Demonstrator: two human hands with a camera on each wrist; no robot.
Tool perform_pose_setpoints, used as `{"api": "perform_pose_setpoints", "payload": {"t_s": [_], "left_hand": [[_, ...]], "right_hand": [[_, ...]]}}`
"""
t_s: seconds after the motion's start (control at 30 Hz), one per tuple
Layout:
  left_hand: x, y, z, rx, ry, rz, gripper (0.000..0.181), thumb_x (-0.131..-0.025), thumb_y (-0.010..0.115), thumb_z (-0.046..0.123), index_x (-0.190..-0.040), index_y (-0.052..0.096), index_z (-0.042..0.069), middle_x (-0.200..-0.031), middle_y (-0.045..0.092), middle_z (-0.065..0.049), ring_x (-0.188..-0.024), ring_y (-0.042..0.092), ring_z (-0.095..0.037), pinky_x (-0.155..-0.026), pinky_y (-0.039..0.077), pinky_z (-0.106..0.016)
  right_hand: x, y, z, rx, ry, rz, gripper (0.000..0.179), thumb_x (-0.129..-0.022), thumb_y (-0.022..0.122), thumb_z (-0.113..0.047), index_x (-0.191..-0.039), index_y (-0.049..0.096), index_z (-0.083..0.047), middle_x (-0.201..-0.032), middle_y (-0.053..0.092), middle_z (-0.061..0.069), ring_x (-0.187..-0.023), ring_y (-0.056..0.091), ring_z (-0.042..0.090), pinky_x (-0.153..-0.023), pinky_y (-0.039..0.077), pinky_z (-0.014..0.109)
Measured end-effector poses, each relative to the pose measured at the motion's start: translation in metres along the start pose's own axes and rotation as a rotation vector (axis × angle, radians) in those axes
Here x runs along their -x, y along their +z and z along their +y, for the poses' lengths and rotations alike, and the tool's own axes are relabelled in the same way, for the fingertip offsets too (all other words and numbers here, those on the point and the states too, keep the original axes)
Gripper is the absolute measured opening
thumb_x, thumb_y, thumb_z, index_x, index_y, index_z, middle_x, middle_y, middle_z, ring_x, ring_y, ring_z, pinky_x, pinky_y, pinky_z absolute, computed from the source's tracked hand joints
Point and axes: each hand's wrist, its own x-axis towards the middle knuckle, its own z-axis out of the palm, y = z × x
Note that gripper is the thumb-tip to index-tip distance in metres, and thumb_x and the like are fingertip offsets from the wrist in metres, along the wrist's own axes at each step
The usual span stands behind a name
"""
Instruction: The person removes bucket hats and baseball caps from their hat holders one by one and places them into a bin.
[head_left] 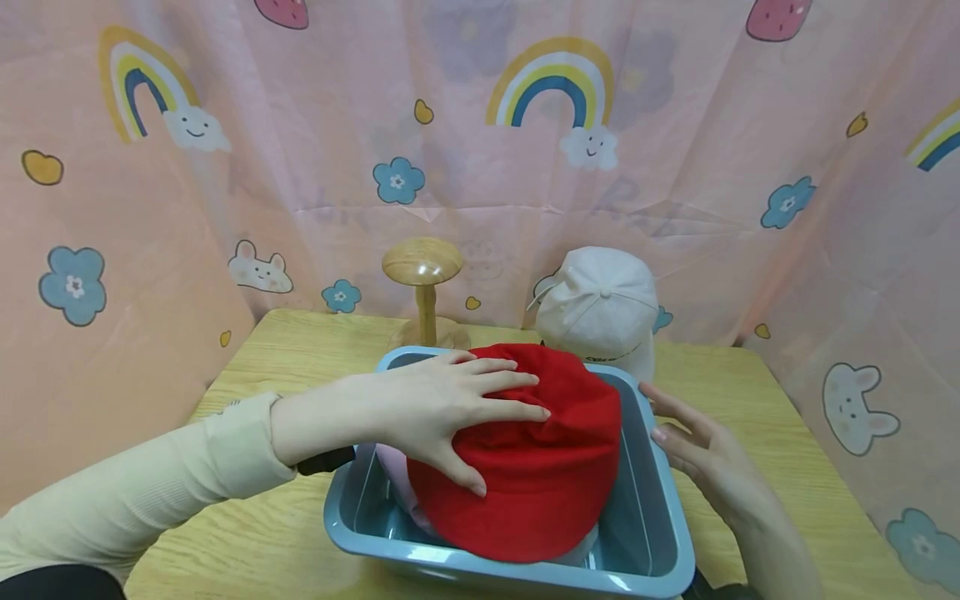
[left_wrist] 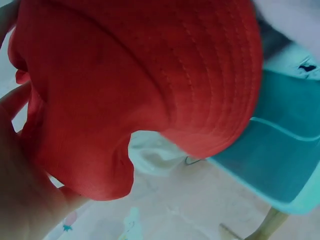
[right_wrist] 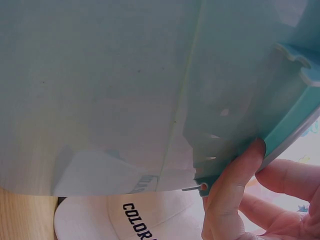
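Note:
In the head view a red cap point(head_left: 540, 492), brim toward me, lies over other caps in a blue plastic bin point(head_left: 678, 533). My left hand point(head_left: 457, 400) rests on the cap's crown with straight, spread fingers, thumb on the near side. The left wrist view shows the stitched red brim point(left_wrist: 215, 75) beyond the palm. My right hand point(head_left: 705, 458) holds the bin's right rim. Its fingertips point(right_wrist: 257, 147) press at the outer wall under the lip in the right wrist view. Part of a lilac cap point(head_left: 397, 479) shows beneath the red one.
Behind the bin a wooden mushroom-shaped hat stand point(head_left: 423, 262) stands at the back of the table point(head_left: 300, 358). A white cap point(head_left: 600, 308) with dark lettering sits at the back right, close to the bin's far corner. A printed pink curtain point(head_left: 337, 108) hangs behind.

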Motion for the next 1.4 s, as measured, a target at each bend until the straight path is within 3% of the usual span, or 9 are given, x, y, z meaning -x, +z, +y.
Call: {"api": "perform_pose_setpoints", "payload": {"t_s": [0.13,0.33,0.6,0.97,1.4], "left_hand": [[-0.004,0.008,-0.001,0.011,-0.015,-0.053,0.086,-0.074,0.074,0.056,-0.147,0.035,0.035,-0.156,0.032,0.0,-0.144,0.03,-0.019,-0.113,0.034,-0.047],[-0.012,0.025,0.002,-0.011,0.021,-0.189,0.089,-0.073,0.076,0.054,-0.148,0.031,0.041,-0.157,0.03,0.001,-0.144,0.028,-0.018,-0.113,0.033,-0.045],[-0.02,0.032,-0.001,0.026,0.015,-0.239,0.09,-0.071,0.079,0.05,-0.147,0.032,0.042,-0.156,0.031,0.002,-0.143,0.029,-0.018,-0.109,0.039,-0.045],[-0.043,0.038,-0.009,0.01,0.047,-0.382,0.089,-0.073,0.079,0.045,-0.147,0.031,0.045,-0.153,0.033,0.003,-0.139,0.032,-0.015,-0.101,0.045,-0.031],[-0.061,0.056,-0.008,-0.013,0.059,-0.509,0.087,-0.074,0.078,0.047,-0.147,0.031,0.045,-0.149,0.036,0.004,-0.138,0.031,-0.013,-0.1,0.046,-0.027]], "right_hand": [[0.0,0.0,0.0,-0.002,-0.001,0.001,0.054,-0.099,0.047,-0.01,-0.151,0.031,-0.011,-0.125,0.053,-0.009,-0.106,0.064,0.004,-0.084,0.053,0.021],[-0.001,0.001,0.0,-0.022,-0.034,-0.014,0.054,-0.099,0.046,-0.007,-0.151,0.031,-0.009,-0.125,0.053,-0.007,-0.106,0.065,0.006,-0.084,0.053,0.021],[-0.002,0.002,0.0,-0.004,-0.028,-0.016,0.054,-0.099,0.047,-0.009,-0.151,0.03,-0.009,-0.126,0.054,-0.009,-0.107,0.064,0.005,-0.084,0.053,0.023],[-0.002,0.001,-0.001,-0.01,-0.025,-0.01,0.054,-0.099,0.047,-0.008,-0.151,0.031,-0.009,-0.126,0.053,-0.009,-0.107,0.064,0.005,-0.084,0.053,0.023],[0.0,0.001,0.0,0.016,-0.013,0.004,0.055,-0.099,0.047,-0.01,-0.151,0.03,-0.011,-0.125,0.053,-0.009,-0.106,0.064,0.005,-0.083,0.053,0.022]]}}
